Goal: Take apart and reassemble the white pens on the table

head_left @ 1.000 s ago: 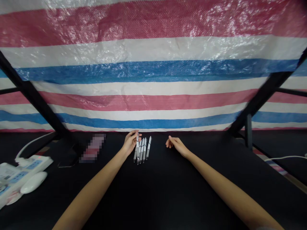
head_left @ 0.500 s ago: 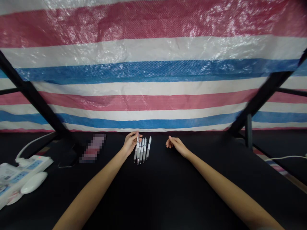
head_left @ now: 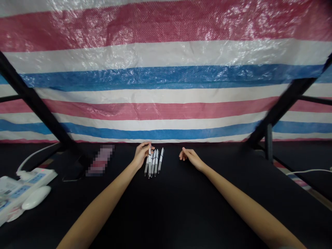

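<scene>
Pinching the top end of one pen (head_left: pixel 149 152) between thumb and fingertips, my left hand (head_left: pixel 141 154) sits at the left edge of a row of white pens (head_left: pixel 155 160) lying side by side on the black counter (head_left: pixel 166 207). My right hand (head_left: pixel 188 155) rests loosely curled and holding nothing, well apart to their right.

Five pens (head_left: pixel 154 162), two hands (head_left: pixel 140 154), one mouse (head_left: pixel 36 197), one power strip (head_left: pixel 18 188).

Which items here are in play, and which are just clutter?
In play: left hand pinching one white-and-grey pen; row of matching pens; right hand, holding nothing.

Lying about: white power strip; white mouse; black phone.
</scene>
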